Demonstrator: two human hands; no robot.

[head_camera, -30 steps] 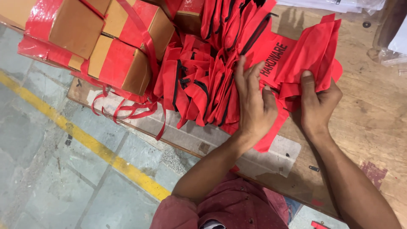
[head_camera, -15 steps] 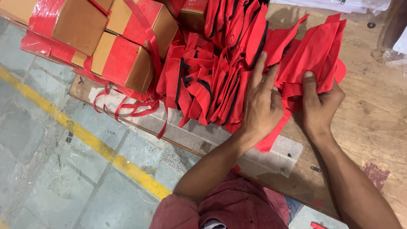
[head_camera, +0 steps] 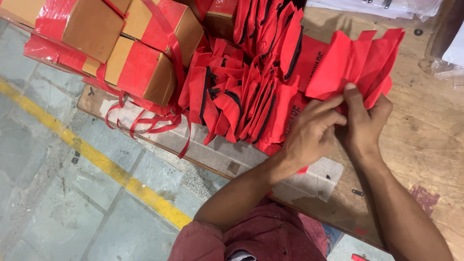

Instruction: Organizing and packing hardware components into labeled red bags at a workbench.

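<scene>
Fingers of left hand [head_camera: 309,133] and right hand [head_camera: 363,121] are closed, pinching the folded red fabric bag [head_camera: 355,63] on the wooden table [head_camera: 425,145] beside the fanned red bag stack [head_camera: 246,92]; edges are best kept aligned, grip firm.

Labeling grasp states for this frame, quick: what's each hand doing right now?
Left hand: closed, fingers pinching the red fabric bag.
Right hand: closed on the same bag's lower edge, thumb on top.
</scene>
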